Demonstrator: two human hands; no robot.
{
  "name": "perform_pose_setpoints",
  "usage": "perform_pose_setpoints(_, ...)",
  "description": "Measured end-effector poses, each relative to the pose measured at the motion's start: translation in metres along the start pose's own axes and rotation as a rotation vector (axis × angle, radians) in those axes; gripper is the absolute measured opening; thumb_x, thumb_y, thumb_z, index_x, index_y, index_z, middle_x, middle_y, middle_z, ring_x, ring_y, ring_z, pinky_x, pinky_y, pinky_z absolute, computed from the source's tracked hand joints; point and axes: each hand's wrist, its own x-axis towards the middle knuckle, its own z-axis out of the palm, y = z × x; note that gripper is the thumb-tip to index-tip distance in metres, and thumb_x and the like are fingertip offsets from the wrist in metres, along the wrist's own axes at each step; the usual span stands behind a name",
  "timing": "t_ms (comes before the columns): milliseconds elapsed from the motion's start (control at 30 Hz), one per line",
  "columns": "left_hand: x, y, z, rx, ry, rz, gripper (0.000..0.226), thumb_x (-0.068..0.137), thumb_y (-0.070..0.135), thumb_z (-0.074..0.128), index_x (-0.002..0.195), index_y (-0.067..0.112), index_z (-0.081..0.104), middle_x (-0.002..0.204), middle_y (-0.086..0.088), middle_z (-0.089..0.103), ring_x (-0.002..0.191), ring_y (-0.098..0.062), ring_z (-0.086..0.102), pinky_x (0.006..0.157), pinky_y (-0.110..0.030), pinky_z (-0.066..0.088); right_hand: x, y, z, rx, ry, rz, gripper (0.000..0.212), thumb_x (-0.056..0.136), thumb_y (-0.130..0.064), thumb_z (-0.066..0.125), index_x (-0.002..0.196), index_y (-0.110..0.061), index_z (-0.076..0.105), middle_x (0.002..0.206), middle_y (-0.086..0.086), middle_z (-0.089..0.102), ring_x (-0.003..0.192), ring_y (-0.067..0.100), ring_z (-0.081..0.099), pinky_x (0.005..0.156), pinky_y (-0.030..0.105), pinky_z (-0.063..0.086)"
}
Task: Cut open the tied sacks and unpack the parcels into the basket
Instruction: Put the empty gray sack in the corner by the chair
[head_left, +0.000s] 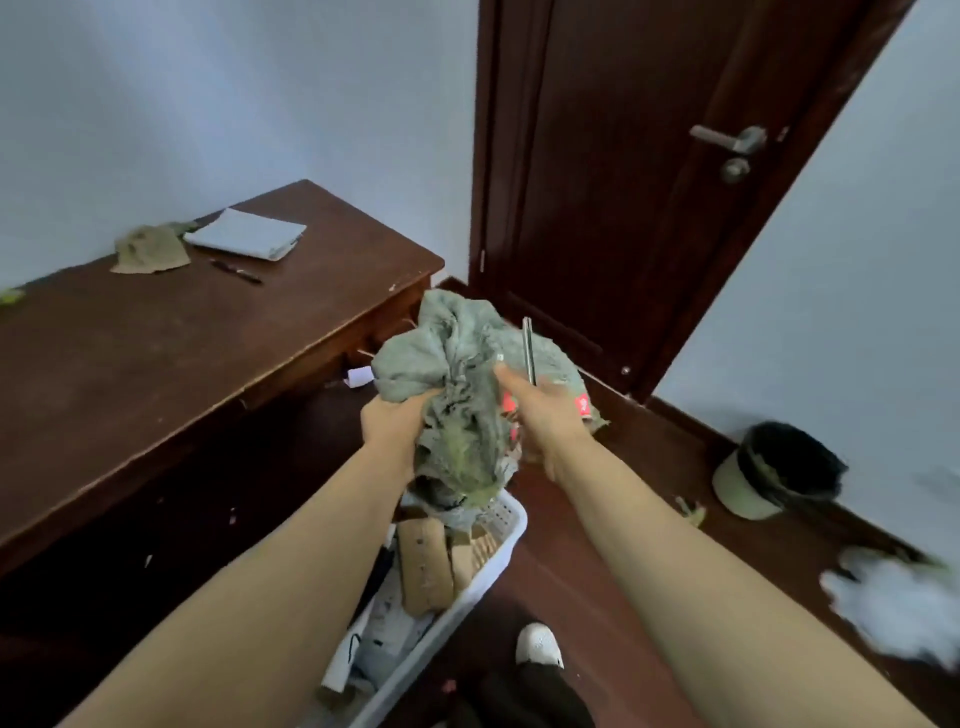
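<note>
I hold a crumpled grey-green sack (452, 358) in the air above the white basket (483, 592). My left hand (389, 423) grips a fold of the sack on its left side. My right hand (540, 410) holds scissors with red handles, their closed blades (528, 348) pointing up, and its fingers also touch the sack. The sack's frayed mouth (467, 478) hangs down over the basket. Brown cardboard parcels (423, 566) and white packets (384, 639) lie in the basket.
A dark wooden desk (171, 343) stands on the left with a folded sack (150, 249), a notebook (244, 234) and a pen on it. A closed brown door (649, 182) is ahead. A bin (774, 467) and white stuffing (893, 603) sit by the right wall. My shoe (540, 644) is beside the basket.
</note>
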Motion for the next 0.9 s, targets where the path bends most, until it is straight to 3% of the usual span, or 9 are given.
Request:
perform_pose_setpoints(100,-0.007,-0.006,0.028,0.053,-0.064,0.06,0.053,0.065,0.014,0.081,0.114,0.005,0.062,0.113,-0.014,0.064,0.103,-0.03,0.061,0.098,-0.043,0.047,0.002,0.018,-0.07,-0.041,0.275,-0.275,0.031,0.085,-0.03,0.069,0.11,-0.012,0.07,0.088,0.002,0.069,0.07,0.009,0.061,0.069,0.025,0.05)
perform_pose_setpoints(200,-0.029,-0.015,0.072,0.196,-0.219,0.125,0.047,0.063,0.015,0.083,0.106,0.006,0.066,0.103,-0.008,0.067,0.096,-0.029,0.064,0.092,-0.041,0.051,-0.01,0.024,-0.131,-0.083,0.254,-0.345,0.04,0.084,-0.033,0.071,0.122,-0.022,0.063,0.113,-0.015,0.064,0.107,0.001,0.058,0.095,0.02,0.042)
perform_pose_setpoints(300,-0.064,-0.029,0.129,0.23,-0.421,0.149,0.035,0.063,0.014,0.086,0.093,0.013,0.068,0.086,-0.004,0.07,0.08,-0.02,0.067,0.071,-0.029,0.054,-0.022,0.041,-0.181,0.061,0.121,-0.229,0.026,0.08,-0.044,0.072,0.104,-0.04,0.064,0.086,-0.015,0.066,0.076,0.01,0.062,0.061,0.019,0.047)
perform_pose_setpoints(333,-0.078,-0.033,0.15,0.242,-0.503,0.127,0.042,0.059,0.016,0.089,0.096,0.013,0.068,0.083,-0.002,0.07,0.076,-0.017,0.067,0.066,-0.027,0.053,-0.027,0.05,-0.197,0.12,0.095,-0.16,0.022,0.078,-0.05,0.071,0.095,-0.038,0.065,0.072,-0.009,0.062,0.057,0.016,0.054,0.045,0.021,0.036)
perform_pose_setpoints(400,-0.106,-0.047,0.193,0.268,-0.67,0.054,0.068,0.042,0.027,0.093,0.103,0.01,0.067,0.081,-0.002,0.071,0.074,-0.016,0.067,0.065,-0.027,0.052,-0.038,0.07,-0.235,0.263,0.07,-0.059,0.037,0.072,-0.058,0.069,0.093,-0.029,0.062,0.056,-0.003,0.044,0.038,0.012,0.029,0.04,0.018,0.016)
perform_pose_setpoints(600,-0.204,-0.128,0.333,0.338,-1.037,-0.229,0.058,0.07,0.027,0.08,0.122,0.008,0.063,0.112,-0.015,0.069,0.103,-0.027,0.067,0.09,-0.04,0.052,-0.083,0.129,-0.401,0.52,0.258,0.022,0.058,0.062,-0.057,0.072,0.103,-0.019,0.057,0.047,-0.007,0.03,0.035,0.007,0.017,0.045,0.023,0.008)
perform_pose_setpoints(767,-0.31,-0.192,0.458,0.392,-1.274,-0.41,0.031,0.091,0.029,0.057,0.112,0.008,0.068,0.101,-0.012,0.072,0.095,-0.023,0.069,0.079,-0.033,0.055,-0.135,0.168,-0.55,0.673,0.444,0.009,0.062,0.049,-0.055,0.075,0.099,-0.022,0.059,0.052,-0.007,0.035,0.035,0.005,0.017,0.035,0.017,0.011)
perform_pose_setpoints(833,-0.348,-0.213,0.501,0.398,-1.324,-0.452,0.028,0.089,0.028,0.052,0.086,0.01,0.074,0.083,-0.009,0.073,0.076,-0.019,0.071,0.065,-0.028,0.058,-0.156,0.181,-0.6,0.741,0.507,0.009,0.063,0.05,-0.055,0.078,0.101,-0.022,0.059,0.056,-0.007,0.044,0.038,0.006,0.02,0.032,0.016,0.014)
perform_pose_setpoints(900,-0.386,-0.231,0.542,0.475,-1.343,-0.441,0.02,0.082,0.025,0.059,0.089,0.01,0.07,0.08,-0.008,0.07,0.068,-0.018,0.07,0.06,-0.027,0.057,-0.174,0.197,-0.648,0.809,0.574,0.001,0.064,0.051,-0.055,0.082,0.101,-0.021,0.061,0.063,-0.006,0.048,0.042,0.007,0.022,0.032,0.016,0.015)
